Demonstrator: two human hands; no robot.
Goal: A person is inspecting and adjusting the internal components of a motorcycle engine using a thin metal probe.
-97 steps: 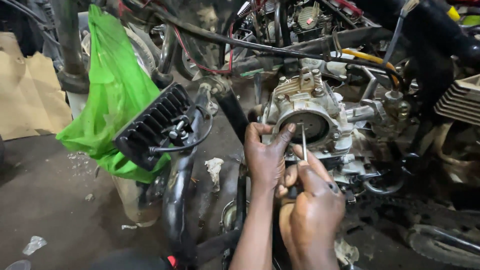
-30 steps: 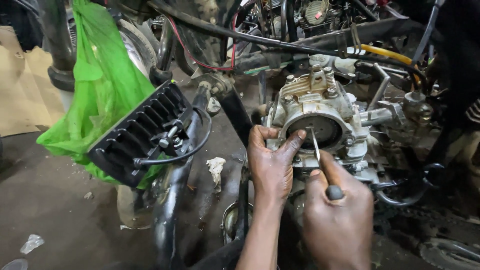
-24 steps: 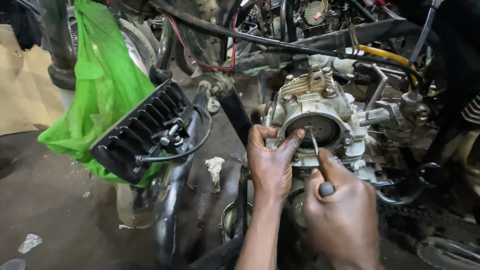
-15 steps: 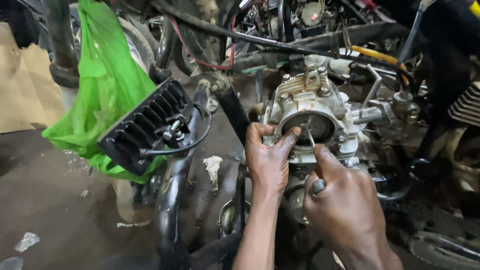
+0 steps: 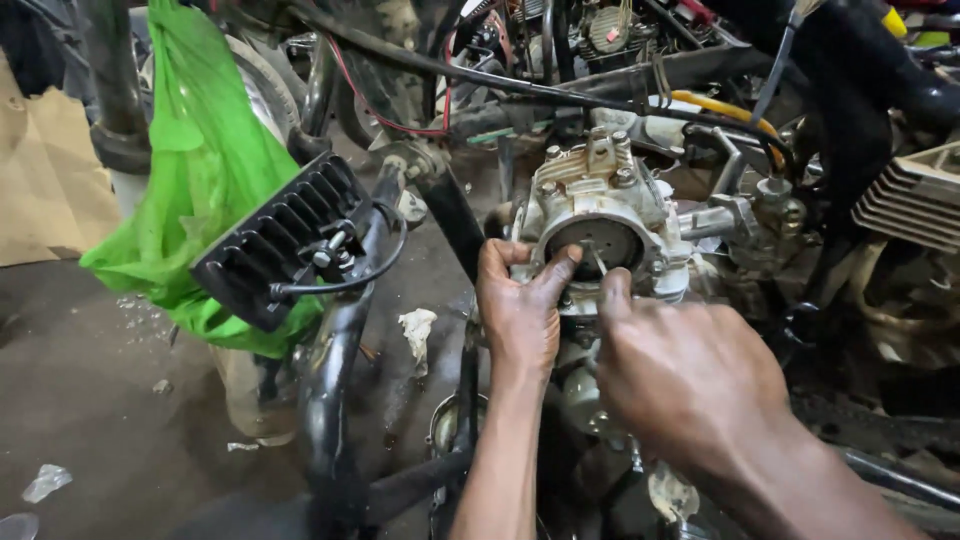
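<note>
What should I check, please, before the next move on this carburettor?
1. Left hand steadies the carburettor: ok, thumb on the rim of its round opening.
2. Right hand at the carburettor: ok, forefinger at its lower edge.
3. Tool in the right hand: cannot tell, hidden by the hand.
4. Round opening in view: ok.
5. Black cable away from the hands: ok, it runs above the carburettor.

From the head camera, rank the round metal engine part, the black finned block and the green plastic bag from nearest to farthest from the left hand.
1. Round metal engine part: touched by the left hand.
2. Black finned block: to its left.
3. Green plastic bag: farther left, behind the block.
</note>
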